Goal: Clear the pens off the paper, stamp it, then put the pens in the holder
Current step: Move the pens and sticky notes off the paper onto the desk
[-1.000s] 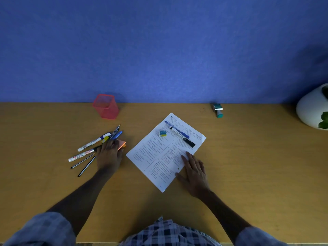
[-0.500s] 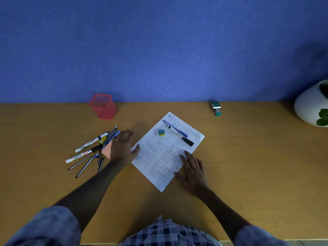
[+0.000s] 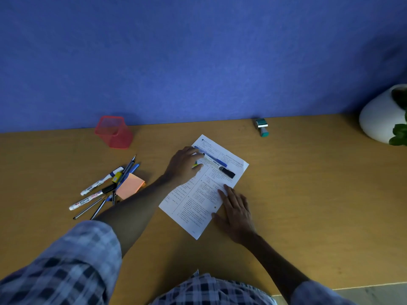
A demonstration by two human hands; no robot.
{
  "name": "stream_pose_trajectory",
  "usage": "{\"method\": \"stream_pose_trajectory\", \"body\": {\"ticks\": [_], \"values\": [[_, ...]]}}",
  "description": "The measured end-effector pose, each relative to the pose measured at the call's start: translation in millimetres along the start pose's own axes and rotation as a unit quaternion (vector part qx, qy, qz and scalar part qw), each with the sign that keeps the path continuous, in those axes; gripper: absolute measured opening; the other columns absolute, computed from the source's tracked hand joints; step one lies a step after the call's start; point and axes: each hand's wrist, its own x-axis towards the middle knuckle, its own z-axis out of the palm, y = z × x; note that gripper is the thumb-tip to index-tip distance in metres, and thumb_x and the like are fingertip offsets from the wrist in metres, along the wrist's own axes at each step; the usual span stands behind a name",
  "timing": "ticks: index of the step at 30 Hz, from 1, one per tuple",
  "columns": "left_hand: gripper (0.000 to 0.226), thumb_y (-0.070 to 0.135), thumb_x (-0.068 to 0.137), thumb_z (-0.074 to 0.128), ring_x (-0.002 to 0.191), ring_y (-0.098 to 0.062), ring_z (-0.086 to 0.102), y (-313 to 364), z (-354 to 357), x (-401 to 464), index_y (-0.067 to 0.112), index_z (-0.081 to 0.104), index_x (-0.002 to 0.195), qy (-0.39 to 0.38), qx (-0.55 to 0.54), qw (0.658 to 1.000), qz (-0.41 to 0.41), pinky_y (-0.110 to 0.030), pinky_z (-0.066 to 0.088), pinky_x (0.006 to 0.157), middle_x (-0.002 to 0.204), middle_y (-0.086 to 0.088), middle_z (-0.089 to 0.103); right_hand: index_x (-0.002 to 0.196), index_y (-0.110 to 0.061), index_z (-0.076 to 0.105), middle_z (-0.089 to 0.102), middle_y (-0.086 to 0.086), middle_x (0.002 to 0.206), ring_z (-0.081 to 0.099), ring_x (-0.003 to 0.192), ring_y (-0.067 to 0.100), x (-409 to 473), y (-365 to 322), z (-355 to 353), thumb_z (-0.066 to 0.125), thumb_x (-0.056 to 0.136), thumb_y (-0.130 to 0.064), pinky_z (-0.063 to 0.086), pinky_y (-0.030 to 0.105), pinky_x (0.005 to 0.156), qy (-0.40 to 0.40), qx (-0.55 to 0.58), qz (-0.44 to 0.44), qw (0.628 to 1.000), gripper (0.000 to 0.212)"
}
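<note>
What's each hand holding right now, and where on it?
Left hand covers the small eraser on the paper, fingertips at the marker's near end; an actual grip cannot be told. Right hand rests flat on the paper's edge.

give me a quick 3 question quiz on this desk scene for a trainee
1. True or false: the stamp stands on the paper.
2. Which hand lies flat on the paper's near right edge?
A. left hand
B. right hand
C. neither
3. Fill in: the left hand reaches the blue pen and the black-capped ______ at the far end of the paper.

Key
1. False: it stands on the desk by the wall, off the paper.
2. B
3. marker

Note: the red holder stands apart from the loose pens and the orange sticky notes.
</note>
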Motion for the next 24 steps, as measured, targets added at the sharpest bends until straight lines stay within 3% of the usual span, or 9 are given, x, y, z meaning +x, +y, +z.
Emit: {"method": "stream_pose_trajectory", "body": {"ticks": [5, 9, 15, 24], "values": [[0.033, 0.018, 0.089, 0.068, 0.119, -0.027, 0.057, 25.0, 15.0, 26.9, 0.006, 0.068, 0.119, -0.028, -0.002, 0.997, 0.070, -0.038, 0.048, 0.098, 0.126, -0.012, 0.065, 0.153, -0.029, 0.015, 0.001, -0.008, 0.162, 0.008, 0.151, 0.018, -0.4, -1.4, -1.6, 0.034, 0.091, -0.067, 0.001, 0.044, 0.123, -0.003, 0.011, 0.002, 1.000, 0.075], [0.035, 0.017, 0.093, 0.062, 0.127, -0.025, 0.051, 32.8, 29.9, 41.0, 0.008, 0.064, 0.127, -0.052, 0.021, 0.996, 0.074, -0.036, 0.038, 0.108, 0.135, -0.010, 0.059, 0.153, -0.029, 0.014, -0.006, -0.012, 0.160, 0.007, 0.151, 0.018, -0.1, -1.7, -2.5, 0.038, 0.092, -0.064, 0.000, 0.044, 0.123, -0.008, 0.014, 0.006, 1.000, 0.073], [0.025, 0.017, 0.095, 0.057, 0.102, -0.021, 0.063, 30.3, 36.7, 45.8, 0.010, 0.071, 0.114, -0.047, 0.027, 0.996, 0.067, -0.038, 0.049, 0.092, 0.108, -0.007, 0.071, 0.152, -0.030, 0.013, -0.002, -0.010, 0.162, 0.007, 0.151, 0.018, -0.1, 1.9, 3.6, 0.031, 0.092, -0.067, 0.005, 0.048, 0.123, -0.003, 0.010, 0.005, 1.000, 0.073], [0.028, 0.027, 0.097, 0.056, 0.103, -0.020, 0.061, 11.7, 32.4, 47.4, 0.018, 0.068, 0.121, -0.062, 0.063, 0.995, 0.049, -0.037, 0.041, 0.093, 0.111, 0.000, 0.068, 0.152, -0.031, 0.013, 0.002, -0.008, 0.163, 0.005, 0.150, 0.016, 0.8, 4.7, 8.0, 0.028, 0.092, -0.070, 0.000, 0.043, 0.121, 0.007, 0.002, 0.003, 1.000, 0.073]]}}
